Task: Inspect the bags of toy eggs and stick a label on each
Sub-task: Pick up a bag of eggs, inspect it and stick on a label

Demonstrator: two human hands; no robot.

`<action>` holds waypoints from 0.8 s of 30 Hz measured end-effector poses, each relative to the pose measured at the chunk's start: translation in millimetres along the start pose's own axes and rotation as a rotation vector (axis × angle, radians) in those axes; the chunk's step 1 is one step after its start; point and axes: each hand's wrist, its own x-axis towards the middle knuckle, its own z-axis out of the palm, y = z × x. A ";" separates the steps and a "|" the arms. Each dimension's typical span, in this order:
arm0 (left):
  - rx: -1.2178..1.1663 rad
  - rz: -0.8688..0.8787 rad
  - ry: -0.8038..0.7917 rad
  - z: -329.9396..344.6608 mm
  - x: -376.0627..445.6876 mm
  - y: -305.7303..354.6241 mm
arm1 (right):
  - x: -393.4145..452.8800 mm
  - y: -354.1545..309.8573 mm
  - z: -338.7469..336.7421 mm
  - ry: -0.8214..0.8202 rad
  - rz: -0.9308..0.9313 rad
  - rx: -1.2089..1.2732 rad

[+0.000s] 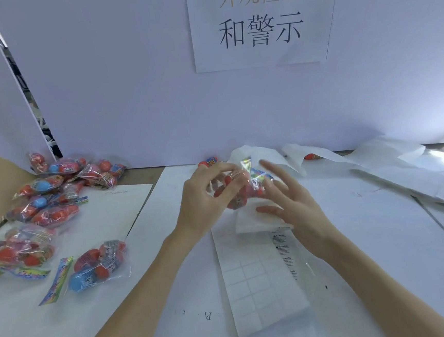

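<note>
The left hand [204, 196] gripped one bag of toy eggs [244, 190] in curled fingers, raised above the label sheet [255, 281] on the tabletop [370, 249], presumably for inspection, while the right hand [291, 202] supported it with straight, relaxed fingers.

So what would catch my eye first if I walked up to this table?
Probably the two hands, left and right, holding a clear bag of toy eggs up at the centre. Then the colourful pile of bagged eggs at the left, and the paper sign with big Chinese characters on the back wall.
</note>
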 end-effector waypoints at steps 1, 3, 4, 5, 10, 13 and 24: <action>0.008 0.029 -0.019 1.4 -1.5 -0.5 | 0.0 0.6 1.3 -0.009 -0.001 -0.039; 0.017 0.043 -0.048 2.7 -2.8 -1.9 | 0.4 1.7 3.8 0.013 -0.010 -0.082; 0.003 0.013 -0.061 2.3 -2.9 -2.5 | 0.8 2.3 4.3 0.023 -0.016 -0.096; -0.022 -0.035 -0.078 1.6 -2.6 -4.6 | 1.6 3.6 3.6 0.035 -0.024 -0.114; -0.138 -0.275 -0.176 3.3 0.2 -8.6 | 6.1 8.3 -4.2 0.162 -0.005 -0.118; -0.172 -0.298 -0.177 5.2 -0.9 -16.7 | 8.3 7.8 -8.8 0.140 0.026 -0.136; -0.253 -0.352 -0.167 2.1 2.8 -21.6 | 8.9 9.9 -9.8 0.216 0.065 -0.212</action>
